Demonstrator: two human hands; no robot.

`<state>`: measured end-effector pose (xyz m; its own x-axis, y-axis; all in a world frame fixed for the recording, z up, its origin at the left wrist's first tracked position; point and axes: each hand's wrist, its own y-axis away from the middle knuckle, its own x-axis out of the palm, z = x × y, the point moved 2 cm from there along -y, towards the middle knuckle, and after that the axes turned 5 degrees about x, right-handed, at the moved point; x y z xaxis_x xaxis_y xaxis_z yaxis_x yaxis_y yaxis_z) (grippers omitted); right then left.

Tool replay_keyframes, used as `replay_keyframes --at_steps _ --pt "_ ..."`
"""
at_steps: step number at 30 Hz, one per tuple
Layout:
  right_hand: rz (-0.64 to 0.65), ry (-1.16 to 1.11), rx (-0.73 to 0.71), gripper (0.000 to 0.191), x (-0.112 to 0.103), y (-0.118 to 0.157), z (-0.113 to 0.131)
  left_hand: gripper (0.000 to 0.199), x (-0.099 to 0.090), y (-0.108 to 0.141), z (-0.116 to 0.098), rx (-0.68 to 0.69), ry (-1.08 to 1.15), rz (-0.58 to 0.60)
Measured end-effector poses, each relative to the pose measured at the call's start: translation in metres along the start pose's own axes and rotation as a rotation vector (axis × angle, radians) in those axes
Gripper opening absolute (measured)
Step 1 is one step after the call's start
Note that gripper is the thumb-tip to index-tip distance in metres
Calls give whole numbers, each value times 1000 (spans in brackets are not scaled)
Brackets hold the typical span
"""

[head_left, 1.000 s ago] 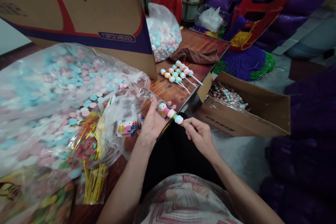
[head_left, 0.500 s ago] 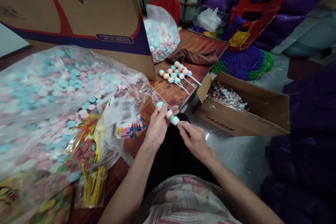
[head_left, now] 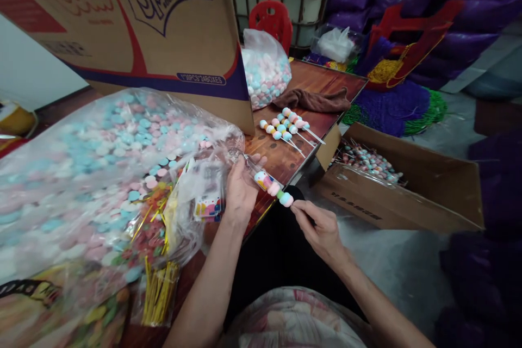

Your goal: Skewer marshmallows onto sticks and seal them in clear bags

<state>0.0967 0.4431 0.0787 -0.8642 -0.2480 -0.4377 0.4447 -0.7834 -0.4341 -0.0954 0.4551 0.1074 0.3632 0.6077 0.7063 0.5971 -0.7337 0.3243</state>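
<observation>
My right hand (head_left: 320, 227) pinches the stick end of a marshmallow skewer (head_left: 280, 194), whose pink, green and pale blue pieces point up and to the left. The skewer's far part is inside a small clear plastic bag (head_left: 261, 175) with a coloured print; the nearer pieces show outside it. My left hand (head_left: 240, 187) holds the bag's far end between thumb and fingers, palm partly turned up. Beyond my hands, several finished marshmallow skewers (head_left: 287, 124) lie on the wooden table (head_left: 302, 79). Left of my left hand is a pack of printed bags (head_left: 209, 206).
A big bag of marshmallows (head_left: 101, 136) covers the left side, with gold twist ties (head_left: 160, 296) in front. A tall carton (head_left: 163, 60) stands behind it. Right of the table, an open cardboard box (head_left: 367, 204) holds many skewers. A brown cloth (head_left: 314, 100) lies on the table.
My left thumb has moved off the marshmallows toward the bag's far end. My right hand keeps its pinch on the stick. The whole view has shifted slightly.
</observation>
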Motion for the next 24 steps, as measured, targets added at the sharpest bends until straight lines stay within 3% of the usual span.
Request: replay_keyframes --at_steps 5,8,13,16,20,24 --pt "-9 200 -126 17 2 2 0 29 -2 1 -2 32 14 -37" --pt "-27 172 -107 15 4 3 3 28 -4 -1 -4 46 19 -52" --pt "-11 86 -67 15 10 7 5 30 -6 2 -1 -70 39 -108" --pt "-26 113 -66 16 14 9 3 33 -6 5 4 -68 57 -115" --pt "-15 13 44 14 17 11 0 30 -5 8 15 30 16 -73" --pt "73 -208 288 18 18 7 5 24 -7 14 25 51 -37 -28"
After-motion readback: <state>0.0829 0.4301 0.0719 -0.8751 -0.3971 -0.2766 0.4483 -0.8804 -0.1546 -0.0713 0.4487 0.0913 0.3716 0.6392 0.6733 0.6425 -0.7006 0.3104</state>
